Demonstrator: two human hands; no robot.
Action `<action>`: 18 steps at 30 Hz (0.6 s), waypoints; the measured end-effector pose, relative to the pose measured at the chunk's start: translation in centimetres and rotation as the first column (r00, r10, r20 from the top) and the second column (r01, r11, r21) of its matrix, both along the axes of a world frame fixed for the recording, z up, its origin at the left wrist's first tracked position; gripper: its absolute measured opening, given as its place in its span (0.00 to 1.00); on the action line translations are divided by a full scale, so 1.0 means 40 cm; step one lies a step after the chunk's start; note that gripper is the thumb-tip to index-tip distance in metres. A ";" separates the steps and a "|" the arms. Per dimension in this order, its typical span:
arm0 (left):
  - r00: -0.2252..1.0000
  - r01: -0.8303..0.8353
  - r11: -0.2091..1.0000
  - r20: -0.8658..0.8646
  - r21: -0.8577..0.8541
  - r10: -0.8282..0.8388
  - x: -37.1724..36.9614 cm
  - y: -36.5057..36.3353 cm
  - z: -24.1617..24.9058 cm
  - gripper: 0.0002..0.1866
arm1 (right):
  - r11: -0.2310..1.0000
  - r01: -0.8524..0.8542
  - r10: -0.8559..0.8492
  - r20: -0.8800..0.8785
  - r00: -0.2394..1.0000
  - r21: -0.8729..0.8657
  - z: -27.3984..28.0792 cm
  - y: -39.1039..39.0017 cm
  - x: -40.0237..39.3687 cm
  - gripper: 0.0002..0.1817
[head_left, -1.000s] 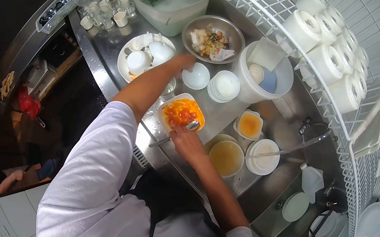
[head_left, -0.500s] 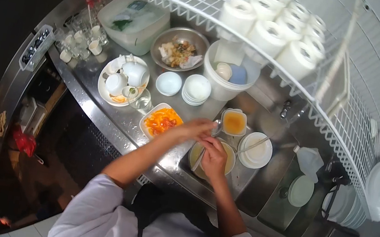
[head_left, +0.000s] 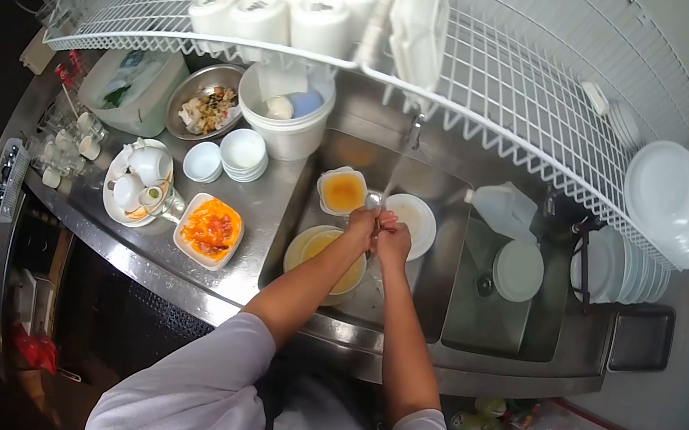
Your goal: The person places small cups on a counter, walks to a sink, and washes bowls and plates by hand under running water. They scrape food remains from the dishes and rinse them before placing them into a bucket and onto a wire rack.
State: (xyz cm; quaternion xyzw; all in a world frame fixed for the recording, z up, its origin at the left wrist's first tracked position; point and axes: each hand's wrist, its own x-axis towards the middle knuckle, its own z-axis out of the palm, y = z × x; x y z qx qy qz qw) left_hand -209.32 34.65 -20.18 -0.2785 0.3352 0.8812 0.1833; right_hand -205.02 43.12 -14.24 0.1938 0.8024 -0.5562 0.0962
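Both my hands meet over the left sink basin, beneath the tap. My left hand [head_left: 361, 223] is closed, and the shiny bowl of a spoon [head_left: 374, 200] shows just beyond its fingers. My right hand [head_left: 395, 238] presses against it with curled fingers; what lies inside them is hidden. A square white bowl of orange liquid [head_left: 342, 190] sits just beyond my left hand. White plates [head_left: 418, 224] are stacked beside my right hand. Below my left forearm, and partly covered by it, is a round bowl of yellowish liquid [head_left: 345, 277].
On the left counter stand a bowl of orange-red food scraps [head_left: 211, 231], stacked small bowls [head_left: 245, 153], a plate of cups [head_left: 131, 211] and a white bucket [head_left: 298, 139]. A wire rack [head_left: 514, 75] overhangs the sink. The right basin holds a pale plate [head_left: 518, 271] and plastic jug [head_left: 505, 207].
My view has swung right. Both hands have moved from above the yellowish bowl to between the orange-liquid bowl and the plates. The spoon that lay on the plates no longer shows there.
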 end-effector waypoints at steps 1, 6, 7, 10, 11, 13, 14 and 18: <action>0.998 -0.062 0.992 0.038 0.109 0.058 -0.013 0.019 -0.021 0.13 | 0.994 -0.071 0.061 0.117 0.991 0.078 -0.005 0.018 -0.003 0.11; 0.984 -0.170 0.970 -0.075 -0.173 0.159 -0.045 0.087 -0.085 0.12 | 0.909 -0.226 0.194 0.126 0.973 0.349 -0.039 0.035 0.014 0.18; 0.972 -0.207 0.941 -0.165 -0.269 0.166 -0.042 0.089 -0.090 0.12 | 0.908 -0.241 0.206 0.137 0.969 0.344 -0.062 0.039 0.011 0.19; 0.992 -0.068 0.902 -0.126 -0.426 0.015 -0.049 0.064 -0.102 0.15 | 0.953 -0.078 0.113 -0.107 0.988 0.292 -0.148 0.026 -0.007 0.18; 0.998 -0.021 0.913 -0.058 -0.407 -0.003 -0.050 0.059 -0.108 0.14 | 0.986 -0.047 0.044 0.023 0.999 0.161 -0.150 0.024 -0.010 0.18; 0.998 0.030 0.931 0.068 -0.364 -0.005 -0.073 0.058 -0.131 0.12 | 0.990 0.041 -0.005 0.246 0.969 -0.138 -0.097 0.020 -0.032 0.20; 0.982 0.182 0.896 0.112 -0.404 -0.149 -0.090 0.051 -0.150 0.13 | 0.952 0.116 -0.013 0.338 0.941 -0.284 -0.092 0.020 -0.054 0.20; 0.955 0.115 0.637 -0.092 -0.762 -0.283 -0.075 0.027 -0.131 0.15 | 0.490 0.223 0.028 0.271 0.962 -0.842 -0.215 0.018 -0.163 0.17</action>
